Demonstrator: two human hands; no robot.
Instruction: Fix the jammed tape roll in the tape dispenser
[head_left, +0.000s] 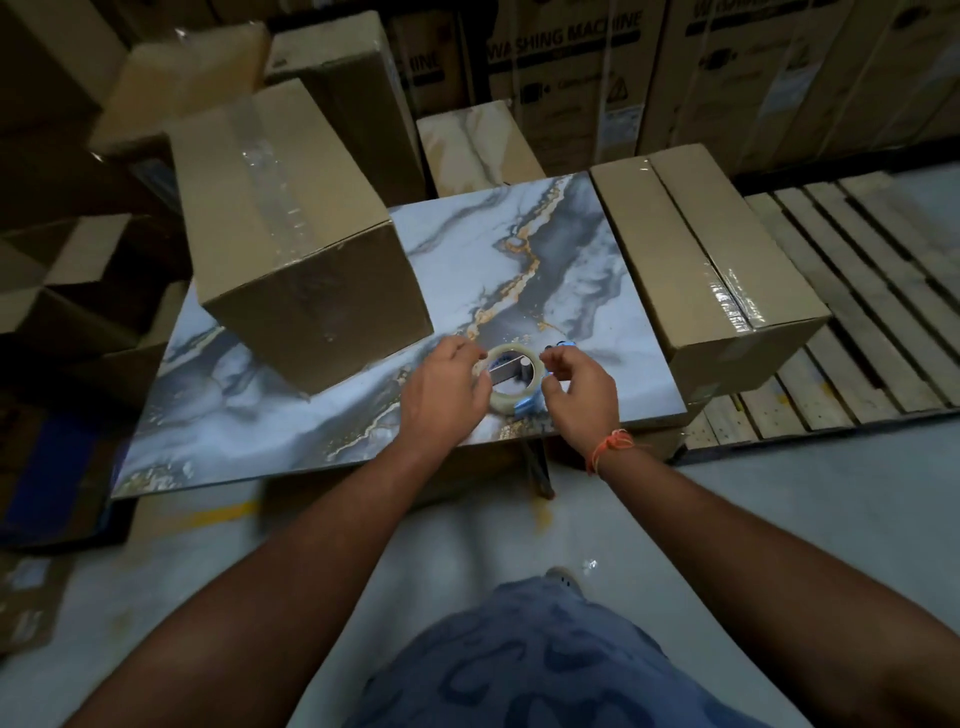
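A clear tape roll (511, 358) sits in a blue tape dispenser (530, 404) near the front edge of a marble-patterned tabletop (519, 249). My left hand (447, 389) grips the roll's left side, fingers curled over its rim. My right hand (579, 389) is at the roll's right side, thumb and forefinger pinched near the rim, apparently on the tape's end; the tape itself is too clear to make out. Blue dispenser parts show beyond the right fingers (563, 344) and below the roll. Most of the dispenser is hidden by my hands.
A taped cardboard box (291, 234) stands on the table's left part, close to my left hand. Another sealed box (701, 270) lies along the right edge. A wooden pallet (857, 291) is on the floor at right. Stacked cartons fill the back.
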